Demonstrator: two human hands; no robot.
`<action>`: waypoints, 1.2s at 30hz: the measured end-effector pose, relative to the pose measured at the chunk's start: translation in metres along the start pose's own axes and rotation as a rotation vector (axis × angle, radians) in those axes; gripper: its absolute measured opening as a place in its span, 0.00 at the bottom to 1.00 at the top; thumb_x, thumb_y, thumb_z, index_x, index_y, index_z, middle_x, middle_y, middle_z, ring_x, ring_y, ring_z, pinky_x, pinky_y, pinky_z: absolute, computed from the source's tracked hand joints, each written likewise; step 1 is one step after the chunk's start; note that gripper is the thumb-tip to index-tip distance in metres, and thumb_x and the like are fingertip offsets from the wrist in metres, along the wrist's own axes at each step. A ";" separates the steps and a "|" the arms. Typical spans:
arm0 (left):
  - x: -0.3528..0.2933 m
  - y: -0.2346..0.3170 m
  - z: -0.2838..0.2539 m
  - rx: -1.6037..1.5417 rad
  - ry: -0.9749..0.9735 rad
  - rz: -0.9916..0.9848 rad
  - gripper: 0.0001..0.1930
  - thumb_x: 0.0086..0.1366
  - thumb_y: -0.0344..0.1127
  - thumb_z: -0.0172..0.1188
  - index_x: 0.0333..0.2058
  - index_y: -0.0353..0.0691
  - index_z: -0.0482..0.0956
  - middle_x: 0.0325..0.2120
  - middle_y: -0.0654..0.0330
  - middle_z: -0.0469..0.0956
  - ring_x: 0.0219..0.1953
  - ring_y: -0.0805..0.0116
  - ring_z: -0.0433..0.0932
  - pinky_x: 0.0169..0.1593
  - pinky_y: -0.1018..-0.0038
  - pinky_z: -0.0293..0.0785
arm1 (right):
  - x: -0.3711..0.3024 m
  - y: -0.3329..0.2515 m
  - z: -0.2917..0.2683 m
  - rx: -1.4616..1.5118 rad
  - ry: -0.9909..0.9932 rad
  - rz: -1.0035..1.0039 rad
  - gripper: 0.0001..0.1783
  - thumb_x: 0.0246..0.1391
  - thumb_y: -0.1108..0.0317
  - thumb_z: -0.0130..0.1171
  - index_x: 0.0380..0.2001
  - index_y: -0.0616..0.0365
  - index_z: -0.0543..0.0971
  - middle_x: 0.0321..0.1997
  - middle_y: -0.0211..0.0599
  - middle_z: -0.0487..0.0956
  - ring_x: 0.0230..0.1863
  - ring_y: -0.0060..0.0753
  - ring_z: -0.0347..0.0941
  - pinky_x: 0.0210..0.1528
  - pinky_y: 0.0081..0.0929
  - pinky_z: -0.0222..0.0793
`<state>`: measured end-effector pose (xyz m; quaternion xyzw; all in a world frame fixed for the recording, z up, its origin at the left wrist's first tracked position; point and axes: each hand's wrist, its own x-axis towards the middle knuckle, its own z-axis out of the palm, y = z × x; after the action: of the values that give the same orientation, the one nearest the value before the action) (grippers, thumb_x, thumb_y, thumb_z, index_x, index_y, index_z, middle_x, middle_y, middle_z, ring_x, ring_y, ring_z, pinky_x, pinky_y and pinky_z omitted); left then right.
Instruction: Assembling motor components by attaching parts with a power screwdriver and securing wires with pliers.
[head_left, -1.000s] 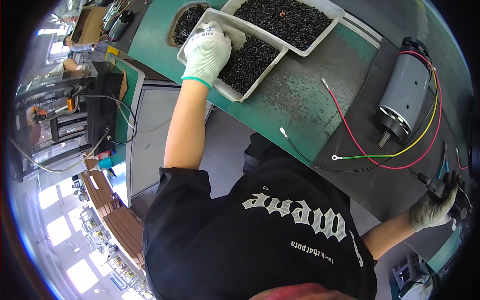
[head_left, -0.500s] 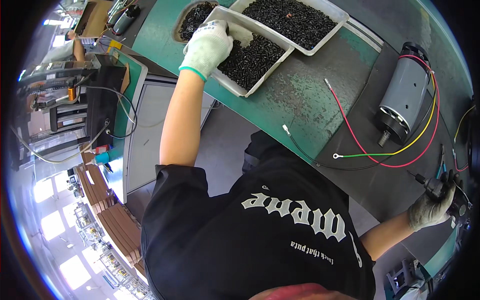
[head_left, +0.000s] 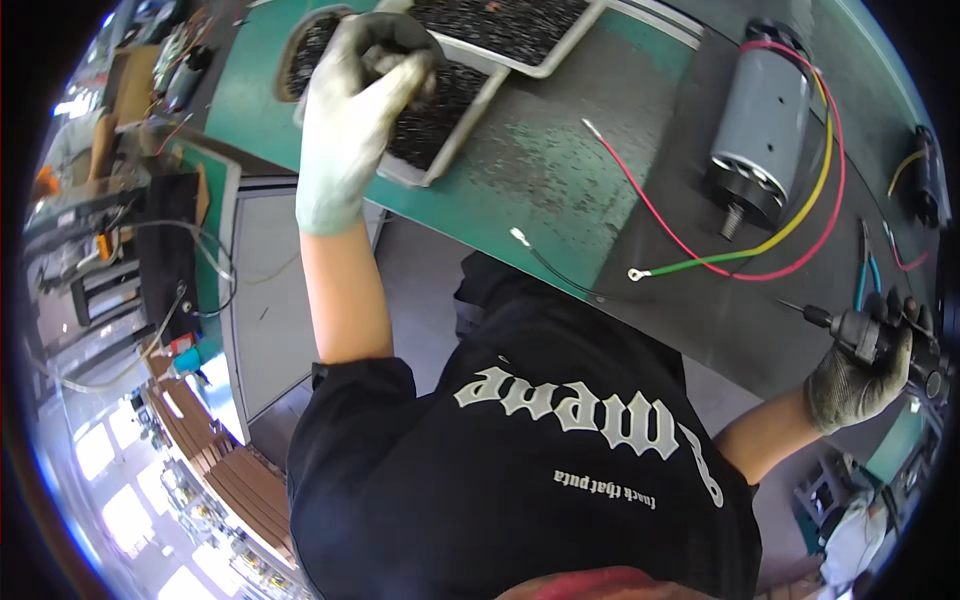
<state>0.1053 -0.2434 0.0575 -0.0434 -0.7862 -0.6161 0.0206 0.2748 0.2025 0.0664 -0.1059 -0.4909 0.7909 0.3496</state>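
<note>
Left hand (head_left: 350, 125): raised from near tray (head_left: 470, 122); fingers curled, contents blurred, cannot be determined.
Right hand (head_left: 855, 388): wrapped around power driver (head_left: 858, 334), right; rear indistinct.
Black pieces (head_left: 440, 108): in near tray, far left, partly hidden behind left hand.

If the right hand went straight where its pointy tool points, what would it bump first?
Probably the green wire or red wire, though the right hand might pass above them; depth is unclear.
</note>
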 end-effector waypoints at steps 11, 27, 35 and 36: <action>-0.092 0.017 0.173 -1.456 -0.641 -0.525 0.17 0.66 0.45 0.58 0.46 0.39 0.73 0.28 0.68 0.66 0.20 0.84 0.57 0.25 0.86 0.56 | -0.024 -0.006 0.095 0.366 -0.343 0.136 0.14 0.50 0.71 0.61 0.39 0.65 0.72 0.43 0.40 0.71 0.39 0.33 0.66 0.37 0.31 0.69; -0.106 0.006 0.194 -1.377 -0.651 -0.532 0.15 0.62 0.45 0.64 0.33 0.40 0.72 0.26 0.65 0.71 0.19 0.79 0.59 0.25 0.80 0.59 | -0.039 0.009 0.110 0.386 -0.317 0.147 0.15 0.53 0.70 0.56 0.42 0.67 0.71 0.42 0.41 0.69 0.40 0.33 0.64 0.38 0.29 0.68; -0.106 -0.011 0.186 -1.347 -1.020 -0.824 0.22 0.67 0.55 0.54 0.35 0.38 0.71 0.17 0.67 0.65 0.21 0.77 0.65 0.26 0.79 0.62 | -0.030 0.024 0.114 0.397 -0.298 0.160 0.15 0.54 0.69 0.53 0.43 0.68 0.71 0.42 0.42 0.68 0.40 0.33 0.63 0.39 0.28 0.68; -0.103 0.007 0.187 -1.204 -0.804 -1.019 0.22 0.70 0.55 0.48 0.36 0.38 0.71 0.18 0.67 0.65 0.23 0.75 0.69 0.28 0.79 0.66 | -0.026 0.023 0.110 0.398 -0.297 0.156 0.16 0.55 0.69 0.53 0.43 0.69 0.71 0.42 0.42 0.68 0.40 0.33 0.63 0.39 0.27 0.68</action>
<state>0.2127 -0.0649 0.0100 0.0954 -0.2003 -0.7979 -0.5605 0.2275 0.1020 0.0965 0.0448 -0.3622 0.9032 0.2258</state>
